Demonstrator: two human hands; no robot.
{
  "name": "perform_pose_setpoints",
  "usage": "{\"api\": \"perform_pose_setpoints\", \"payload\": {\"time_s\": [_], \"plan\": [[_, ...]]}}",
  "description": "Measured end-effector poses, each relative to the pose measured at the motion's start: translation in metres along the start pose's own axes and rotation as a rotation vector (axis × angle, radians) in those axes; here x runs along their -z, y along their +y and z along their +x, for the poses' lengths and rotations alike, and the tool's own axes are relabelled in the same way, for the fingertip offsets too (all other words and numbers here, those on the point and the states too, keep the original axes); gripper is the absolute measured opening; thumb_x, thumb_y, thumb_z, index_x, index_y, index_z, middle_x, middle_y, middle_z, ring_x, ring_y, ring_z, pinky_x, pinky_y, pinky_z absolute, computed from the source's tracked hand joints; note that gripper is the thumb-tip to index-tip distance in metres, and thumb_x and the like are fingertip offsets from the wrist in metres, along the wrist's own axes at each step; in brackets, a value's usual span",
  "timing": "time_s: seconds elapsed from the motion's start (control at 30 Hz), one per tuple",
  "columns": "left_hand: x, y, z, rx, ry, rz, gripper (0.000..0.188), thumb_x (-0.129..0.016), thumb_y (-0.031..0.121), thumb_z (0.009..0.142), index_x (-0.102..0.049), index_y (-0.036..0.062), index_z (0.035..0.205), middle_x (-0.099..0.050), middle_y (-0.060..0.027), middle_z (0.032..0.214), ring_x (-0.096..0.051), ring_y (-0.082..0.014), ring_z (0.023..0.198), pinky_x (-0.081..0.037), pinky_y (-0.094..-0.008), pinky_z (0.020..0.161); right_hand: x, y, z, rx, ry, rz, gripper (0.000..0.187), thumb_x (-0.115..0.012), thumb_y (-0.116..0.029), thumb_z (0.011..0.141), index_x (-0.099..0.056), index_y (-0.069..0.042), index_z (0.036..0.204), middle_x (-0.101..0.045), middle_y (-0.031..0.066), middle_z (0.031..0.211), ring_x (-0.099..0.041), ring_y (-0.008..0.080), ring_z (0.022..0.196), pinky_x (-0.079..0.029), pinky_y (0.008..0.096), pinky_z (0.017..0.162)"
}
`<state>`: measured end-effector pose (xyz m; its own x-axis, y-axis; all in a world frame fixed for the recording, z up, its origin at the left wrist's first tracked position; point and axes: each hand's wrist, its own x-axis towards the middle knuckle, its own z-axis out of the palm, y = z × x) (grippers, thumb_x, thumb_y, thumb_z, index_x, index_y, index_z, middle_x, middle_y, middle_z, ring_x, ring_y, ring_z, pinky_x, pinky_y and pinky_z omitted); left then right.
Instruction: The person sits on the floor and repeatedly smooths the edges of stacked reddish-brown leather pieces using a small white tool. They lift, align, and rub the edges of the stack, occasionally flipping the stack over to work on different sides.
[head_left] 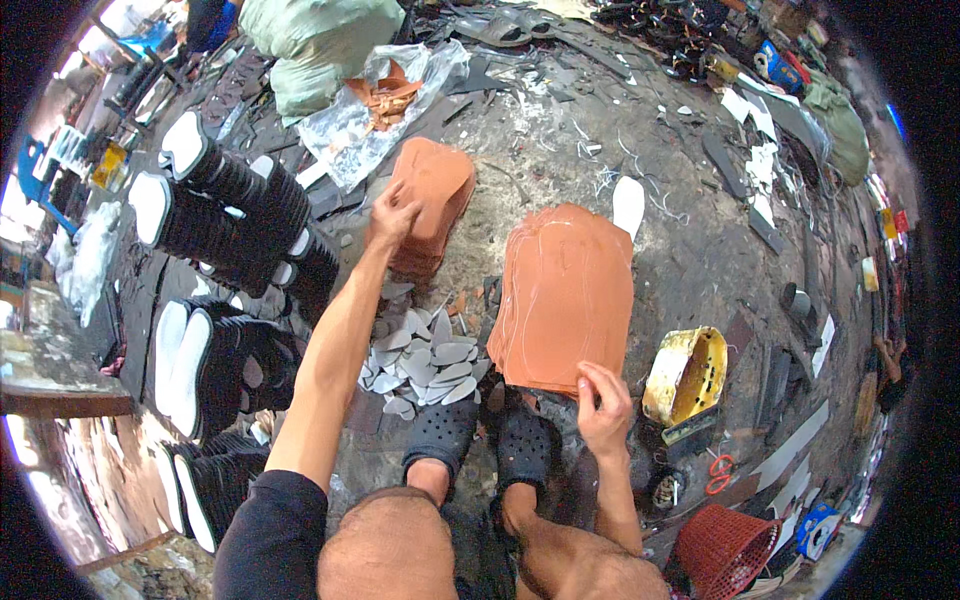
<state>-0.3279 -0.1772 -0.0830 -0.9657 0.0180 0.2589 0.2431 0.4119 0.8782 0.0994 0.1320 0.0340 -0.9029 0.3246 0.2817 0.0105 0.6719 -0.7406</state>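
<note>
Sorting orange-brown sheets on the workshop floor, one pile under each hand.

From the head camera: the left hand [392,215] is stretched out to the far stack of orange-brown sheets [432,200], fingers pressed down on its near-left edge, gripping or lifting the top piece; I cannot tell which. The right hand [603,405] pinches the near edge of the larger stack of sheets [565,290], which lies just ahead of the black clogs [485,435]. By my reckoning the work is midway: both piles look thick, neither exhausted. The sheets are flat, matte, with rounded corners and faint pale scratch lines. Grey sole-shaped cutouts [425,360] lie scattered between the piles, and a yellow container [688,372] sits right of the near stack.
</note>
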Motion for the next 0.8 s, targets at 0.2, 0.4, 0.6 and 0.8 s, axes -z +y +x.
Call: {"api": "perform_pose_setpoints", "payload": {"time_s": [0.2, 0.4, 0.6, 0.8], "plan": [[-0.07, -0.012, -0.035, 0.123, 0.081, 0.416, 0.077, -0.082, 0.016, 0.07, -0.054, 0.001, 0.14, -0.067, -0.0204, 0.121, -0.065, -0.0338, 0.113, -0.051, -0.0427, 0.097, 0.019, 0.013, -0.005, 0.096, -0.098, -0.378, 0.02, -0.074, -0.019, 0.085, -0.075, -0.013, 0.104, -0.067, 0.0012, 0.115, -0.06, 0.0256, 0.108, -0.047, 0.0425, 0.092], [-0.073, 0.049, -0.094, 0.099, 0.296, 0.278, 0.059, -0.082, 0.022, 0.076, -0.062, 0.0027, 0.128, -0.067, -0.0175, 0.112, -0.064, -0.0332, 0.107, -0.051, -0.043, 0.096, 0.025, 0.031, 0.009, 0.335, -0.225, -0.534, 0.029, -0.075, -0.03, 0.084, -0.074, -0.018, 0.11, -0.065, -0.0017, 0.12, -0.059, 0.0249, 0.108, -0.048, 0.0422, 0.09], [-0.03, 0.119, -0.244, -0.052, -0.611, 0.279, 0.031, -0.077, 0.018, 0.079, -0.075, 0.0041, 0.107, -0.069, -0.0216, 0.105, -0.065, -0.037, 0.098, -0.053, -0.0441, 0.088, 0.016, 0.035, 0.041, 0.249, -0.329, -1.019, 0.022, -0.064, -0.02, 0.088, -0.066, -0.008, 0.106, -0.066, 0.0074, 0.097, -0.066, 0.0251, 0.093, -0.054, 0.0394, 0.073], [-0.024, 0.095, -0.285, -0.171, -0.708, 0.617, 0.027, -0.073, 0.016, 0.082, -0.072, 0.0053, 0.106, -0.064, -0.0176, 0.104, -0.064, -0.0381, 0.1, -0.054, -0.0488, 0.081, 0.032, 0.028, 0.072, 0.396, -0.486, -0.327, 0.022, -0.07, -0.037, 0.087, -0.076, -0.02, 0.1, -0.065, -0.0005, 0.113, -0.064, 0.0234, 0.102, -0.055, 0.0404, 0.083]]}}
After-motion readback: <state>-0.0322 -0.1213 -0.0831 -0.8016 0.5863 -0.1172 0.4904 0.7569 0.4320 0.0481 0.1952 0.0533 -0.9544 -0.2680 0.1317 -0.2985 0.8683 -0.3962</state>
